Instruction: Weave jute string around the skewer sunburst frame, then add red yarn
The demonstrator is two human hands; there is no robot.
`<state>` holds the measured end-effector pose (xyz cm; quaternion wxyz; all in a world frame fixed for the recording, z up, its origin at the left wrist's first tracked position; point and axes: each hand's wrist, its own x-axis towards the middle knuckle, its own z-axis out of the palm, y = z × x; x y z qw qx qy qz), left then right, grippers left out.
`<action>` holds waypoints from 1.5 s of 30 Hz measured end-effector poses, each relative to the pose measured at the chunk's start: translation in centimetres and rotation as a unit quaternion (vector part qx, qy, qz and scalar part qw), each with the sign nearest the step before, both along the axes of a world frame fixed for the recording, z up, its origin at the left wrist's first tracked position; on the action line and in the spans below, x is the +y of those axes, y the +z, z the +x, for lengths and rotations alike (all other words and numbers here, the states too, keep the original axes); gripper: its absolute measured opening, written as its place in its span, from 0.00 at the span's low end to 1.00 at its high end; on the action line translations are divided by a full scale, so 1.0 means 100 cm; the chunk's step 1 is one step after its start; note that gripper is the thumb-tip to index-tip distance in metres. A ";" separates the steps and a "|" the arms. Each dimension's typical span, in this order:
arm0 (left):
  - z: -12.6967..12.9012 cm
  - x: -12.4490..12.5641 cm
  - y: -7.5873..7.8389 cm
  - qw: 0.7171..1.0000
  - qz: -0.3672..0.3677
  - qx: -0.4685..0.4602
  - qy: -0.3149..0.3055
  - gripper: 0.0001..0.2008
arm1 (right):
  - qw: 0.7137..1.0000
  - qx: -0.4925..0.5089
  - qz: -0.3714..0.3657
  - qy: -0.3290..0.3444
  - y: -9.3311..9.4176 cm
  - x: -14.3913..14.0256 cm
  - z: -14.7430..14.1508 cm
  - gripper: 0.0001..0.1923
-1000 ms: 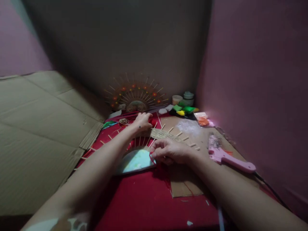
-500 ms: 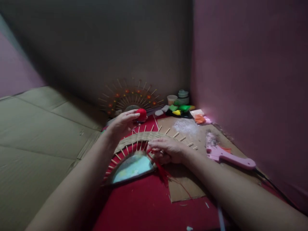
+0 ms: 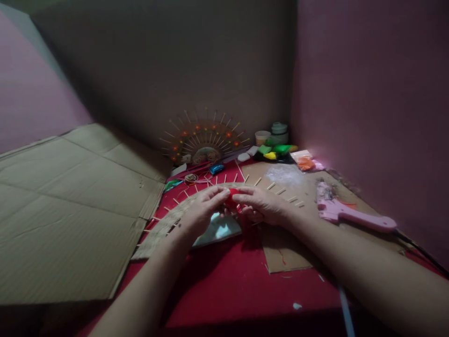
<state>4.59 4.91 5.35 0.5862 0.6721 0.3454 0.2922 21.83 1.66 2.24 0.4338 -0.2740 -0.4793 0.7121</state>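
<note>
Fingertips of left hand (image 3: 201,213) and right hand (image 3: 261,206) pinch one red yarn ball (image 3: 232,198) over one stick-rimmed woven fan (image 3: 168,220); two tubs (image 3: 270,135) stand behind.

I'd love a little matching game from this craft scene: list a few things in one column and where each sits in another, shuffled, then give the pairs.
Things:
1. pink glue gun
2. small red ball of yarn
3. finished fan-shaped stick ornament with orange dots
4. flattened brown cardboard sheet

Places:
A. leaning against the back wall
B. lying far left
C. between the fingertips of the left hand and right hand
D. lying at the right, by the pink wall

Pairs: 1-D, 2-C, 3-A, 4-B
</note>
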 end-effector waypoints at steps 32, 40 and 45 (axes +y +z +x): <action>-0.006 0.006 -0.003 0.966 0.167 -0.111 0.163 0.06 | 0.994 0.055 -0.097 0.023 0.000 0.001 0.002 0.14; -0.008 0.005 0.005 0.973 0.043 -0.193 0.119 0.08 | 0.996 -0.023 -0.063 0.063 0.004 -0.003 0.002 0.13; -0.009 0.006 0.007 0.973 0.032 -0.209 0.093 0.07 | 0.994 -0.089 -0.041 0.058 0.007 -0.007 -0.001 0.16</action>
